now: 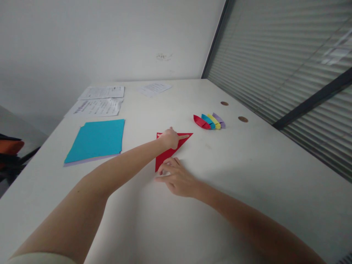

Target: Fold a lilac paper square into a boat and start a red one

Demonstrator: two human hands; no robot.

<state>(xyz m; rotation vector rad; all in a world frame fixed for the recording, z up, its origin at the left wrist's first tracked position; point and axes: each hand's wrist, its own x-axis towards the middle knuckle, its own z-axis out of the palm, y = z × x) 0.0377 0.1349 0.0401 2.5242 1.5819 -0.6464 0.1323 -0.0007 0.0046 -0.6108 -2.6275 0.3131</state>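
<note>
A sheet of red paper (164, 155), folded into a triangle, lies flat on the white table. My left hand (170, 138) rests across its upper part, fingers spread, one stretched toward the right corner. Close to the lower corner is my right hand (177, 178), its fingers bent and apart with nothing visible between them. Whether its fingertips touch the paper's edge I cannot tell. Beyond, to the right, sit small folded paper pieces in a row: red (201, 122), blue (208, 121), yellow (214, 121) and purple (219, 120).
A stack of coloured paper (99, 140), blue on top, lies on the left of the table (225, 176). Printed sheets (95, 106) lie behind it, with another printed sheet (154, 88) near the wall. Window blinds (275, 51) border the right side. An orange and black chair (11, 146) stands left.
</note>
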